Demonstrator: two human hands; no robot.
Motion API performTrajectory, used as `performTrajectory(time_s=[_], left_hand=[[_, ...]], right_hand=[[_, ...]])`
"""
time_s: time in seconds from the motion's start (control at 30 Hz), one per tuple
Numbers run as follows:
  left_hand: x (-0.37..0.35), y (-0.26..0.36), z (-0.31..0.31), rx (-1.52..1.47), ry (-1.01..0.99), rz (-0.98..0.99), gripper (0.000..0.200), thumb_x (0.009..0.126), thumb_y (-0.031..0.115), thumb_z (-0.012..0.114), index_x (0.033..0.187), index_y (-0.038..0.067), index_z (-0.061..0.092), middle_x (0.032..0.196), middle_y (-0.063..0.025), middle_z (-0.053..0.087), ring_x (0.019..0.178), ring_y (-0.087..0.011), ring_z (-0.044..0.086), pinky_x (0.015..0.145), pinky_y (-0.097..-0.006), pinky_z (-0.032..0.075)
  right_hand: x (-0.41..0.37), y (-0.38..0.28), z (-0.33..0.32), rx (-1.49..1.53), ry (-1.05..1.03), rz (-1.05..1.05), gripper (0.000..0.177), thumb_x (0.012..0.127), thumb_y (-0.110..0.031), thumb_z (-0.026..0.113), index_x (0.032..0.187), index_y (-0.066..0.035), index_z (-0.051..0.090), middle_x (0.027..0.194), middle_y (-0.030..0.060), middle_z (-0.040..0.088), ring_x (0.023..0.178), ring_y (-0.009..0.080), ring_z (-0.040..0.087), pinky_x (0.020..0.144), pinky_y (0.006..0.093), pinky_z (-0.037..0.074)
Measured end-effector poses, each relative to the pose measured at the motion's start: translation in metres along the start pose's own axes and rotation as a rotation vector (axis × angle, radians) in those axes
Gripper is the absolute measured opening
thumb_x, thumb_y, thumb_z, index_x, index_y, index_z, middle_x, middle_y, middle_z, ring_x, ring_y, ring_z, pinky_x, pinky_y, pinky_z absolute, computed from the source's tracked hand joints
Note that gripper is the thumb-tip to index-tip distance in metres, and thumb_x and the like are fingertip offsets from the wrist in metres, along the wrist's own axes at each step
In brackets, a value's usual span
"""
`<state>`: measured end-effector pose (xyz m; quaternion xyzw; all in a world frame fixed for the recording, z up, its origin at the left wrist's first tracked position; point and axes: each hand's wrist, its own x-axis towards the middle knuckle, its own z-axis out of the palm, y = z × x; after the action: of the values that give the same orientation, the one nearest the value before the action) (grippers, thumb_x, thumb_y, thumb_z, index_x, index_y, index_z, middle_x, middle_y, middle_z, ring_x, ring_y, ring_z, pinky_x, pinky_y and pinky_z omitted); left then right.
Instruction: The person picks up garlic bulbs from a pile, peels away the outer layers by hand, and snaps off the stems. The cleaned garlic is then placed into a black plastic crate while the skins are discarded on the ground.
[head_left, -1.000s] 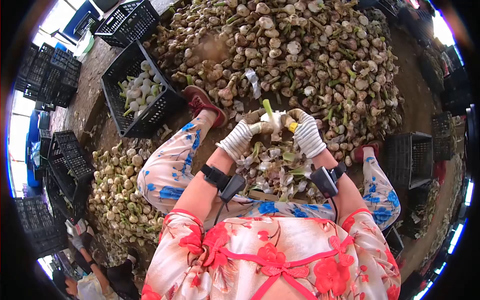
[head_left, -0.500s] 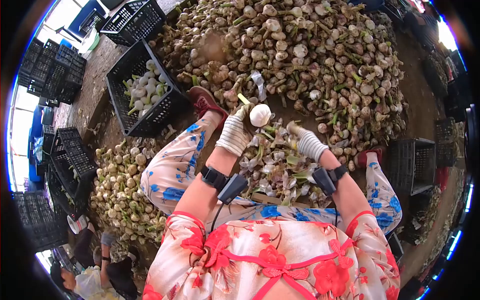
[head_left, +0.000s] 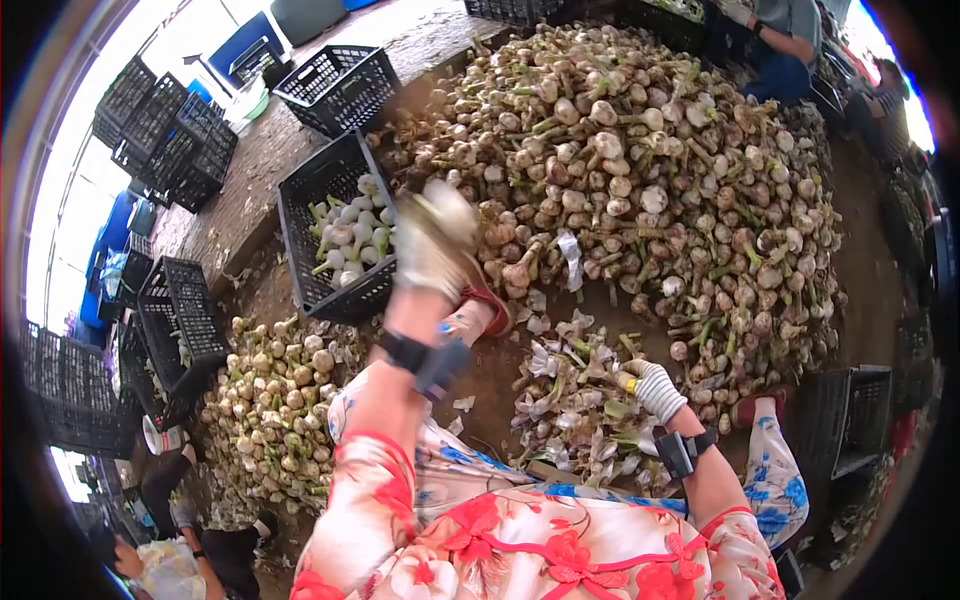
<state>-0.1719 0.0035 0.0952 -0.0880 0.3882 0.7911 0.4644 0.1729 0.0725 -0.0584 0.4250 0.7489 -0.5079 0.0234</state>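
Note:
My left hand point(head_left: 425, 245), in a striped glove and smeared by motion, holds a white garlic bulb point(head_left: 452, 212) at the right side of a black crate. Several cleaned white garlic bulbs point(head_left: 350, 235) with green stems lie inside that crate point(head_left: 290, 215). My right hand point(head_left: 655, 388), gloved too, is low over a heap of garlic skins and stem bits point(head_left: 570, 400) between my legs. Its fingers are curled, and what they hold, if anything, is hidden. Ahead rises a big pile of uncleaned garlic point(head_left: 640, 170).
Another garlic pile point(head_left: 270, 400) lies to the left. Black crates stand at the upper left point(head_left: 340, 90), left point(head_left: 180, 320) and right point(head_left: 850, 420). A co-worker point(head_left: 170, 560) is at the lower left; another person point(head_left: 785, 50) sits beyond the big pile.
My left hand has swung up and left with the garlic bulb, from above the skins to beside the crate. My right hand has drawn back over the skins. The camera view has shifted left.

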Motion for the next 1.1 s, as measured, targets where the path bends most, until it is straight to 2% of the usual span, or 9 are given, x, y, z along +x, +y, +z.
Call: performTrajectory(time_s=[0.07, 0.2, 0.37, 0.6, 0.73, 0.8, 0.83, 1.0, 1.1], left_hand=[[0.002, 0.071, 0.028, -0.206, 0.024, 0.322, 0.056, 0.087, 0.049, 0.032, 0.121, 0.004, 0.036, 0.115, -0.0139, 0.046, 0.114, -0.0206, 0.040, 0.098, -0.0505, 0.028], [0.054, 0.064, -0.028, -0.124, -0.230, 0.230, 0.094, 0.075, 0.062, 0.044, 0.136, 0.007, -0.001, 0.142, -0.0148, 0.004, 0.131, -0.0340, 0.004, 0.103, -0.0548, 0.013], [0.080, -0.044, -0.063, -0.114, -0.027, -0.079, 0.036, 0.092, 0.028, 0.026, 0.124, 0.015, 0.037, 0.134, -0.0034, 0.033, 0.114, -0.0226, 0.042, 0.102, -0.0472, 0.022], [0.080, -0.150, -0.078, 0.042, -0.024, -0.297, 0.020, 0.084, 0.026, 0.051, 0.093, 0.009, 0.053, 0.098, -0.0078, 0.054, 0.094, -0.0270, 0.051, 0.082, -0.0424, 0.045], [0.077, -0.188, -0.094, -0.029, -0.260, -0.487, 0.014, 0.085, 0.019, 0.046, 0.091, 0.007, 0.052, 0.093, -0.0079, 0.055, 0.088, -0.0231, 0.053, 0.074, -0.0391, 0.048], [0.059, -0.196, -0.072, 0.131, -0.046, -0.444, 0.011, 0.084, 0.017, 0.047, 0.089, 0.008, 0.051, 0.093, -0.0068, 0.055, 0.086, -0.0220, 0.053, 0.073, -0.0379, 0.048], [0.068, -0.204, -0.089, 0.016, -0.215, -0.499, 0.014, 0.083, 0.018, 0.051, 0.092, 0.008, 0.051, 0.091, -0.0067, 0.055, 0.084, -0.0213, 0.054, 0.070, -0.0368, 0.049], [0.006, -0.230, -0.015, 0.707, -0.272, -0.332, 0.055, 0.081, 0.020, 0.059, 0.128, 0.006, 0.035, 0.111, -0.0097, 0.051, 0.094, -0.0175, 0.052, 0.073, -0.0298, 0.048], [0.001, -0.274, -0.024, 0.834, -0.589, 0.154, 0.052, 0.083, 0.015, 0.058, 0.128, 0.003, 0.034, 0.115, -0.0093, 0.049, 0.098, -0.0140, 0.049, 0.083, -0.0252, 0.042]], right_hand=[[0.004, 0.022, 0.000, 0.039, 0.076, -0.044, 0.030, 0.078, -0.022, 0.062, 0.096, 0.002, 0.059, 0.085, 0.0154, 0.063, 0.075, 0.0186, 0.059, 0.068, 0.0302, 0.046], [0.004, 0.039, -0.005, 0.127, 0.183, -0.118, 0.028, 0.077, -0.025, 0.062, 0.090, 0.000, 0.060, 0.081, 0.0173, 0.062, 0.074, 0.0252, 0.060, 0.067, 0.0330, 0.046], [0.019, 0.094, -0.021, -0.266, 0.210, 0.084, 0.023, 0.072, -0.024, 0.057, 0.083, -0.003, 0.059, 0.081, 0.0216, 0.058, 0.077, 0.0369, 0.055, 0.067, 0.0402, 0.045], [0.070, 0.107, -0.094, -0.483, 0.880, 0.198, 0.050, 0.074, -0.019, 0.058, 0.121, -0.013, 0.041, 0.125, 0.0164, 0.041, 0.104, 0.0332, 0.049, 0.085, 0.0392, 0.043], [0.110, 0.099, -0.127, -0.550, 0.536, 0.394, 0.047, 0.076, -0.019, 0.057, 0.120, -0.011, 0.042, 0.128, 0.0170, 0.037, 0.104, 0.0330, 0.050, 0.085, 0.0395, 0.043], [0.119, 0.091, -0.134, -0.580, 0.424, 0.544, 0.047, 0.076, -0.019, 0.059, 0.118, -0.009, 0.042, 0.128, 0.0162, 0.036, 0.103, 0.0332, 0.050, 0.084, 0.0403, 0.044], [0.123, 0.103, -0.128, -0.549, 0.544, 0.495, 0.044, 0.076, -0.016, 0.060, 0.116, -0.007, 0.043, 0.113, 0.0163, 0.050, 0.095, 0.0339, 0.053, 0.081, 0.0384, 0.045], [0.085, 0.061, -0.083, 1.166, 0.400, 0.201, 0.057, 0.076, -0.030, 0.065, 0.119, -0.004, 0.037, 0.087, 0.0133, 0.058, 0.059, 0.0195, 0.057, 0.047, 0.0313, 0.049], [0.047, -0.022, -0.049, 1.326, 0.223, 0.206, 0.035, 0.081, -0.027, 0.060, 0.108, -0.007, 0.050, 0.089, 0.0072, 0.059, 0.067, 0.0157, 0.059, 0.055, 0.0256, 0.049]])
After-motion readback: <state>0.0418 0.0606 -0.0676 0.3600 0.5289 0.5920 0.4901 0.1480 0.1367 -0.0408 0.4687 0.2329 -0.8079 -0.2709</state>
